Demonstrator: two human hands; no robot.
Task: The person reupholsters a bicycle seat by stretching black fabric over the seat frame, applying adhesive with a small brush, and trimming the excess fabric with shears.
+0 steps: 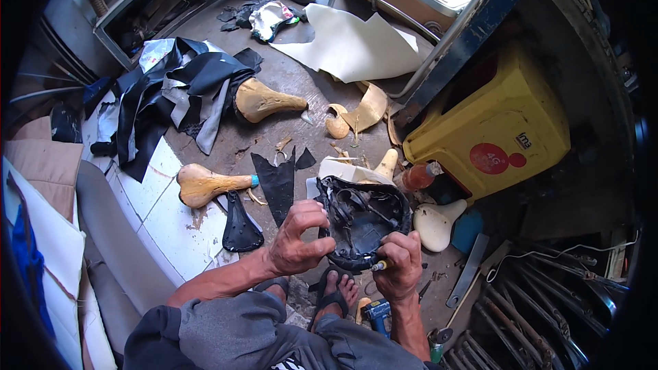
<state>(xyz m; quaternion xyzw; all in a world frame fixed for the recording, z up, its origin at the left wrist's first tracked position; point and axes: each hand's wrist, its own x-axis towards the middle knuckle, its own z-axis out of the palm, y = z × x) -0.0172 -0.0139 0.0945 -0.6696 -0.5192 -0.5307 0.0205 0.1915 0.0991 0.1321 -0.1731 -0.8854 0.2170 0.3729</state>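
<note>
On the concrete to the right, a yellow plastic stool marked with red circles takes up more space than anything else lying about. Across from it I see a heap of black and grey scraps, and beyond, near the metal-legged table, a cream sheet with ragged edges.

Closer in, above the person's sandalled feet, is the black seat, underside up, its frame parts showing within the raised rim. Two yellowed foam saddles lie apart on the left: one against the scraps, the other on the white tiles, just beside a narrow black saddle.

The left hand has its bent fingers and thumb gripping the seat's left rim. The right hand, at the lower right rim, is closed around a slim yellowish tool, tip pointing left.
</note>
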